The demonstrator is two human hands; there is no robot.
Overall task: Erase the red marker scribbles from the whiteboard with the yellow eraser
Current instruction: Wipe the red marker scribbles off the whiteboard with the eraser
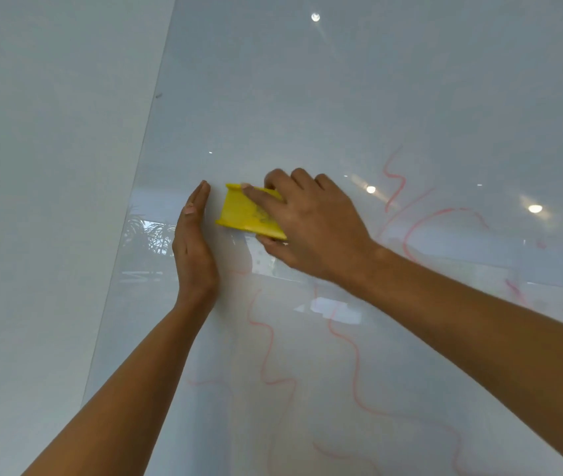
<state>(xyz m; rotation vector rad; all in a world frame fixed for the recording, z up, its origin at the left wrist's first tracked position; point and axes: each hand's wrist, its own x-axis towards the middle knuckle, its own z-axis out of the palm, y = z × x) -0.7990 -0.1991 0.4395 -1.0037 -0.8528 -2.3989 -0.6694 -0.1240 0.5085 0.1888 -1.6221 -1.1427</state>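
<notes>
Scribbles (349, 345) in faint red cross the whiteboard (307, 97) from six to three o'clock of the yellow eraser (249, 214), which the right hand (311, 225) grips mid-wipe, left hand (192, 242) flat and empty at nine o'clock; next stroke likely goes downward, its pad face hidden.

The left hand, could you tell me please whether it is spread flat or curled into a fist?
Spread flat. The left hand shows straight fingers held together, pointing up the whiteboard, beside the yellow eraser.
</notes>
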